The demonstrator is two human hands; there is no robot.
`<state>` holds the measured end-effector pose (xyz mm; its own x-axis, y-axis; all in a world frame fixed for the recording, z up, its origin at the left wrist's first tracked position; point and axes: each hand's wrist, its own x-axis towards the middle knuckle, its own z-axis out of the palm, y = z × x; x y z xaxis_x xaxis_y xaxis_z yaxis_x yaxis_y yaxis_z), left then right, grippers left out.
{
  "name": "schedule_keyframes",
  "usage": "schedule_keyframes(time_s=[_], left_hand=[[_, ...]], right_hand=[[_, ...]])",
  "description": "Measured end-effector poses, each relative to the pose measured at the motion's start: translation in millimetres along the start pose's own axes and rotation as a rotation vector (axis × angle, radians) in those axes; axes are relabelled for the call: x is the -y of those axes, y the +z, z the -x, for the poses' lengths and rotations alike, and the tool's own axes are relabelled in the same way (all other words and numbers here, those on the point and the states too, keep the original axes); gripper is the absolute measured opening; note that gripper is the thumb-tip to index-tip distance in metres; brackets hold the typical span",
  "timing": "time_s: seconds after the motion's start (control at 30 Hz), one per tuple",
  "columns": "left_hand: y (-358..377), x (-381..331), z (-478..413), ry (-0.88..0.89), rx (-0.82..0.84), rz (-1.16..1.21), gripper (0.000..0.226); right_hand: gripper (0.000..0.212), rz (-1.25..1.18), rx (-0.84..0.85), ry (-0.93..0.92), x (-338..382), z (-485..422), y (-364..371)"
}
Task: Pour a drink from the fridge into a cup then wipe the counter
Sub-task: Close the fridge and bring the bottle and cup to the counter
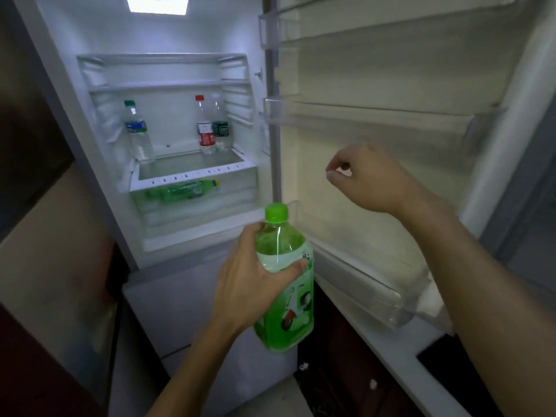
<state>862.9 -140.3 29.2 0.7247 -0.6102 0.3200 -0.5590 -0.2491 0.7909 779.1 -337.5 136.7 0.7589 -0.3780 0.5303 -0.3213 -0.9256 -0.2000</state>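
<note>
Since the clear plastic bottle of green drink with its bright green cap (290, 296) is out of the fridge and upright in my left hand (252, 281), which wraps round its shoulder just in front of the open compartment, I judge the fetching part nearly done. My right hand (370, 179) is raised beside the inner face of the white fridge door (376, 70), its fingers curled in and holding nothing. What is left, as I see it, is almost everything: shutting the door, unscrewing the cap, pouring, then wiping. Neither a cup, a cloth nor the desk shows from here, so I cannot tell where they wait. The lit white fridge (168, 70) holds three upright clear bottles on its glass shelf (192, 176): a green-capped one (137, 133) at the left, and a red-capped one (205, 127) standing close beside a dark-labelled one (221, 127). A slim green bottle (180, 191) lies on its side in the drawer below. The door's clear plastic racks (376, 284) look bare. The room around is dim, with dark brown cabinetry on either side and a pale floor (270, 398) underfoot.
</note>
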Motion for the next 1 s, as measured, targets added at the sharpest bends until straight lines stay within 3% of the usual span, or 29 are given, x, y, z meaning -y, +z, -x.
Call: schedule_keyframes(time_s=[0.2,0.37,0.43,0.57,0.7,1.0], left_hand=[[37,-28,35,-0.013,-0.036,-0.061,0.072],[75,-60,60,-0.01,-0.061,-0.132,0.074],[88,-72,69,-0.02,-0.066,-0.123,0.075],[107,-96,89,-0.034,-0.038,-0.127,0.074],[119,-112,104,-0.025,-0.022,-0.107,0.076],[106,-127,135,-0.009,0.012,-0.048,0.087]], right_hand=[[0.026,0.026,-0.055,0.025,-58,83,-26],[0.021,-0.085,-0.563,0.064,-98,147,-62],[0.028,-0.103,-0.647,0.156,-120,155,-68],[0.043,-0.134,-0.608,0.319,-148,161,-62],[0.049,-0.384,-0.441,0.459,-152,169,-48],[0.044,-0.503,-0.377,0.532,-136,179,-43]])
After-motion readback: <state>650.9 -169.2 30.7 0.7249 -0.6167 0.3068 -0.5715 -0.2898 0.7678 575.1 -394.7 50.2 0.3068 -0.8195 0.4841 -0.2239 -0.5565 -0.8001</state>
